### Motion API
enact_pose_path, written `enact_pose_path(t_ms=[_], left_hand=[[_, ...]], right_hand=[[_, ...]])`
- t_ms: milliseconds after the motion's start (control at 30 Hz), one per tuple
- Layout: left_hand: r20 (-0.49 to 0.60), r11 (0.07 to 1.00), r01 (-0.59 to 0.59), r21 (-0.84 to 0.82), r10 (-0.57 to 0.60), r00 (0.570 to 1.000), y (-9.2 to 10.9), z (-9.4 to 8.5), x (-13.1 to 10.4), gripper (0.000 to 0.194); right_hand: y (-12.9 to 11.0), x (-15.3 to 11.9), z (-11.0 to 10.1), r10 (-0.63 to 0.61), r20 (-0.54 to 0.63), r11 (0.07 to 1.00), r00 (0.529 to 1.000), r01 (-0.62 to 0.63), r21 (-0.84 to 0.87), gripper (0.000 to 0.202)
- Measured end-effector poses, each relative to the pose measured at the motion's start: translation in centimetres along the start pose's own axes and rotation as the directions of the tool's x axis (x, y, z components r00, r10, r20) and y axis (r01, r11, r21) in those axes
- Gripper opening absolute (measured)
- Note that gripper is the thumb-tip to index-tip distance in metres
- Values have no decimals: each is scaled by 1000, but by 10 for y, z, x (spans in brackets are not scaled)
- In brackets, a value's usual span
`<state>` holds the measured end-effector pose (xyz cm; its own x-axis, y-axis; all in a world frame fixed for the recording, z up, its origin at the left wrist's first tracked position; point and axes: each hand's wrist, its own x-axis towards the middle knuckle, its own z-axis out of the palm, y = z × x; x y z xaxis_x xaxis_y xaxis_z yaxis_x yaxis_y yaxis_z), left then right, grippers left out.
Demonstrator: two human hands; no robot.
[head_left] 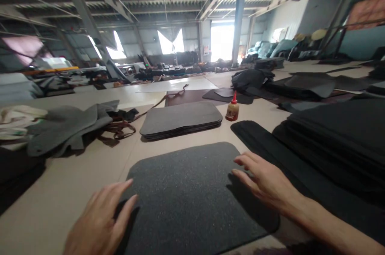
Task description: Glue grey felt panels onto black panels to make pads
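Observation:
A dark grey, speckled sheet with rounded corners (186, 195) lies flat on the table in front of me. Over its left edge is my left hand (100, 215), thumb and fingers apart and nothing in it. My right hand (261, 181) hovers at the sheet's right side, casting a shadow on it, also with fingers apart and holding nothing. Just beyond the sheet sits a neat stack of similar grey rounded sheets (182, 118). A small glue-type bottle with a red pointed cap (232, 108) stands upright to the right of that stack.
Dark folded material is piled high (339, 138) on the right, beside a long black strip (258, 146). Grey scraps (72, 126) and a brown strap (118, 130) lie at the left. The pale tabletop (90, 179) runs between them. Farther back are more tables and steel posts.

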<state>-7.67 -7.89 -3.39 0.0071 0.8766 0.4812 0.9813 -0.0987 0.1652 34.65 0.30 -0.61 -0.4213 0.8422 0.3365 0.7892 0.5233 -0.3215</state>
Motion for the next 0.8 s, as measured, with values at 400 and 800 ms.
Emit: enact_pose_path(t_ms=[400, 800], left_hand=[[444, 997, 52, 59, -73, 893, 65, 35, 22, 75], [324, 924, 202, 325, -310, 894, 1, 21, -1, 68]], right_hand=[[1, 38, 97, -153, 152, 944, 976, 190, -270, 71], [85, -8, 84, -1, -16, 924, 1000, -5, -383, 87]])
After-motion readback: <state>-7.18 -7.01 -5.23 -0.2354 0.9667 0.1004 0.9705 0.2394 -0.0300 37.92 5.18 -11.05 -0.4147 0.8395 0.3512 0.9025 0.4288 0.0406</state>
